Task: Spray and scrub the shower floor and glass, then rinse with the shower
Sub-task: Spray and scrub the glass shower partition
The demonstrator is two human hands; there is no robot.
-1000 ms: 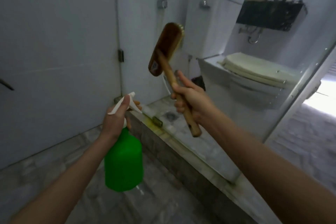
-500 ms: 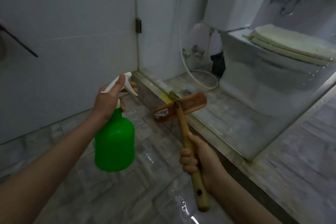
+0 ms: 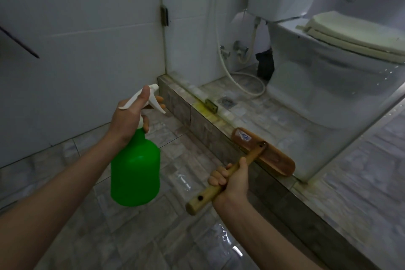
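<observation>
- Swinging lower and to the right, the scrub brush [image 3: 264, 152] now lies with its head along the top of the raised kerb [image 3: 197, 123]. Half a second ago it stood more upright, nearer the brass hinge [image 3: 211, 105].
- The right hand [image 3: 233, 182] is clenched round the wooden handle. The left hand [image 3: 129, 120] grasps the neck of the spray bottle [image 3: 135, 171], thumb over the white head and fingers at the trigger, holding it in the air above the floor tiles [image 3: 175, 237].
- The tiles gleam wet, so a foot could slip once the scrubbing gets hard.
- The brush head sits at the foot of the glass [image 3: 388, 74]. A careless stroke could knock its hard wooden back against the panel or skid it off the kerb edge.
- The nozzle points at the kerb and wall, not at the glass, so squeezing now would likely waste the spray.
- The bottle is smooth, rounded green plastic. The brush is a long, varnished oval of wood with a round handle. The tiles are mottled grey and glossy, and the kerb top is stained yellow.
</observation>
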